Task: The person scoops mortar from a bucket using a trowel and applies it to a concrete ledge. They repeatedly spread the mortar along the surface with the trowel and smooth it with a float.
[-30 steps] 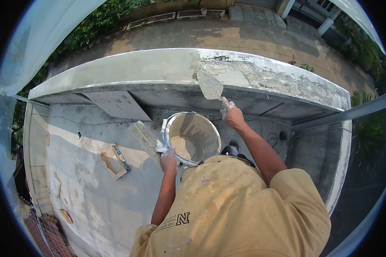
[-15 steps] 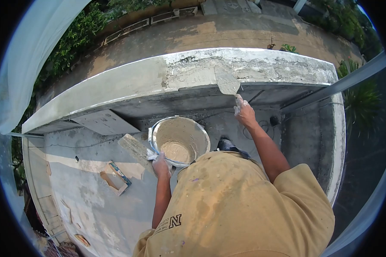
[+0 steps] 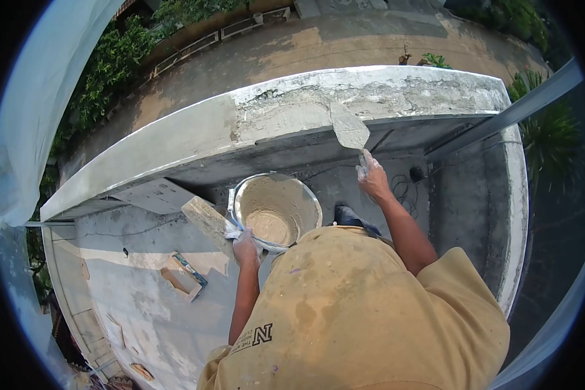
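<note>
My right hand is closed round the handle of a trowel, its flat blade smeared with grey mortar. The blade lies against the inner edge of the parapet top, where wet mortar and rough old plaster show. Whitish paste coats the fingers. My left hand is closed on the near-left rim of a bucket. Pale mortar lies in the bucket's bottom, and its walls are coated too. A mortar-crusted board sticks out to the left from beside my left hand; part of it is hidden.
Below the parapet, a pale panel leans on the wall. An open cardboard box lies on the concrete floor. A metal post slants at the right, and translucent sheeting hangs at the left. Beyond the parapet lies a lower paved lane.
The trowel blade has shifted slightly right and towards me along the parapet edge. My left hand stays on the bucket. The whole view has tilted a little.
</note>
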Motion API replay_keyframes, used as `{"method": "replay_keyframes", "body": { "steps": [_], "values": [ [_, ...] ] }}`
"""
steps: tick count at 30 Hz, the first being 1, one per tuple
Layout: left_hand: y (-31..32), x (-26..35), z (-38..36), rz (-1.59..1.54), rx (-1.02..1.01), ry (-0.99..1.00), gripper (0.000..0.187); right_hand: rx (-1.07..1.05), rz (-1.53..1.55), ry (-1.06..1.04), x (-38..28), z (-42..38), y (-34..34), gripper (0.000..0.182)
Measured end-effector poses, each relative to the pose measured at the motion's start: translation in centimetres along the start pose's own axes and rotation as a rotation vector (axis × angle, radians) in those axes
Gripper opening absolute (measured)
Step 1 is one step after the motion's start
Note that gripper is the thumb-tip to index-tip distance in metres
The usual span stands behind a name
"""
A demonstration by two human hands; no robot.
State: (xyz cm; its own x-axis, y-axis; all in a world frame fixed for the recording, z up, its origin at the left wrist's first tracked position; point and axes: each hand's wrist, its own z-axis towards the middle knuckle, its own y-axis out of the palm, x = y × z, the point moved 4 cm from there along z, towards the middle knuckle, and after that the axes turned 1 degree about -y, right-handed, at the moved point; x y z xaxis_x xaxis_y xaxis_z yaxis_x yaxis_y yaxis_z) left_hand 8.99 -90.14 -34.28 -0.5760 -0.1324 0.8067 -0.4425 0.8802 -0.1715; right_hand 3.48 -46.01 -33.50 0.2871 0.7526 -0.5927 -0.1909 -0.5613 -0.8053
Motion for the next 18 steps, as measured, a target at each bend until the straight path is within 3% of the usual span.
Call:
{"method": "replay_keyframes", "body": {
  "steps": [4,7,8,12,14,18],
  "values": [
    [0.0,0.2,-1.1,-0.069,-0.019,0.009,0.036,0.049,-0.192,0.227,0.9,-2.6,-5.7,0.057],
    [-1.0,0.0,-0.5,-0.051,0.012,0.045,0.039,0.055,-0.159,0.092,-1.7,-2.6,-6.2,0.057],
    [-1.2,-0.2,-0.1,-0.043,0.028,0.034,0.040,-0.030,-0.148,0.012,-3.2,-2.1,-5.5,0.057],
    [-1.5,-1.3,0.9,-0.035,0.052,0.015,0.041,-0.286,-0.129,-0.234,-13.3,-0.3,-0.4,0.057],
    [-0.8,-1.0,0.9,-0.061,0.020,0.007,0.041,-0.251,-0.119,-0.346,-16.2,0.8,2.8,0.056],
    [-0.7,-0.9,0.1,-0.090,-0.010,-0.018,0.044,-0.278,-0.247,-0.277,-15.5,2.6,3.1,0.055]
  ]
}}
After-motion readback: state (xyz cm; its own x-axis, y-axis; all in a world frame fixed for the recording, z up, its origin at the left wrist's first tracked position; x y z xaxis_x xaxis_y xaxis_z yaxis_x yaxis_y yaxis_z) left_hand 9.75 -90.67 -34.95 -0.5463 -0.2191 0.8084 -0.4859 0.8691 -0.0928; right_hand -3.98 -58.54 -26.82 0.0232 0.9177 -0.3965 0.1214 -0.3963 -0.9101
